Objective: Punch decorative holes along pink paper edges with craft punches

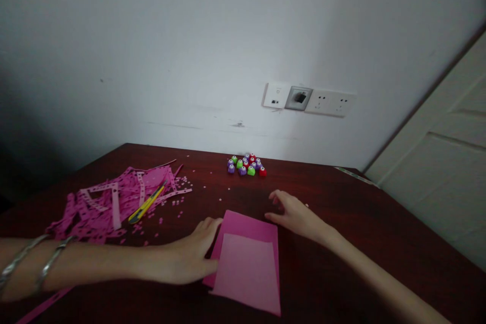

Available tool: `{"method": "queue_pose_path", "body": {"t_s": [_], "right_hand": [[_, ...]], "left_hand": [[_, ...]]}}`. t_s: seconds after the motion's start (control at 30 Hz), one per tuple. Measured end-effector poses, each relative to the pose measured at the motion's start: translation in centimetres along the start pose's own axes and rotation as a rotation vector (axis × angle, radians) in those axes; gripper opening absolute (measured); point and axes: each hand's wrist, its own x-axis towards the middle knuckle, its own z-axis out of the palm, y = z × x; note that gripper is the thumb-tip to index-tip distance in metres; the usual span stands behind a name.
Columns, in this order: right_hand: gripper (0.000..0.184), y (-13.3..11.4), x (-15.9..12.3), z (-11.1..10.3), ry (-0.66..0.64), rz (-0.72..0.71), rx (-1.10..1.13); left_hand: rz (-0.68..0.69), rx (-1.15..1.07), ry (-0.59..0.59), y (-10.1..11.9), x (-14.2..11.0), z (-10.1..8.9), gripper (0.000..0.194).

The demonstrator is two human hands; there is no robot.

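A darker pink sheet (248, 223) lies on the table in front of me, with a lighter pink sheet (248, 271) on top, shifted toward me. My left hand (193, 253) is at their left side, its thumb against the lighter sheet's edge and its fingers along the darker sheet's upper left edge. It appears to hold the pink paper in place; the fingertips are partly hidden. Just off the far right corner, my right hand (290, 212) hovers or rests with thumb and fingers apart, nothing between them.
A heap of pink paper strips (102, 197) spreads over the table's left side, with a yellow utility knife (148, 205) on it and punched paper bits around. Several small colourful craft punches (246, 164) stand near the wall. Sockets (309, 100) are on the wall; a white door (451, 126) is at right.
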Motion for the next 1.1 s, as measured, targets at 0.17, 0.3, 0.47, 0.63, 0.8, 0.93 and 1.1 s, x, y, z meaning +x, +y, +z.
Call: {"method": "queue_pose_path", "body": {"t_s": [0.17, 0.3, 0.47, 0.63, 0.8, 0.93, 1.1], "right_hand": [[0.080, -2.4, -4.7, 2.0, -0.116, -0.016, 0.054], [0.090, -2.7, -4.2, 2.9, -0.123, -0.015, -0.013], [0.085, -2.6, -3.3, 2.6, -0.182, 0.001, -0.039], [0.083, -2.8, -2.7, 2.4, -0.235, 0.031, -0.101], [0.074, -3.3, -2.4, 2.3, -0.243, 0.062, -0.184], [0.070, -3.3, -2.6, 2.4, -0.212, 0.067, -0.172], [0.094, -1.7, -2.6, 2.2, -0.016, 0.099, 0.153]], "left_hand": [[-0.541, -0.464, 0.104, -0.1, 1.5, -1.0, 0.066], [-0.631, -0.690, 0.135, 1.3, 2.6, -1.1, 0.051], [-0.627, -0.772, 0.117, 1.9, 3.1, -0.7, 0.033], [-0.546, -0.683, -0.014, 1.3, 4.2, -0.7, 0.007], [-0.475, -0.458, -0.138, 0.9, 5.0, -0.1, 0.008], [-0.320, -0.441, -0.151, 1.2, 4.8, 1.2, 0.020], [-0.085, -0.513, -0.106, 1.3, 4.9, 1.5, 0.030]]}}
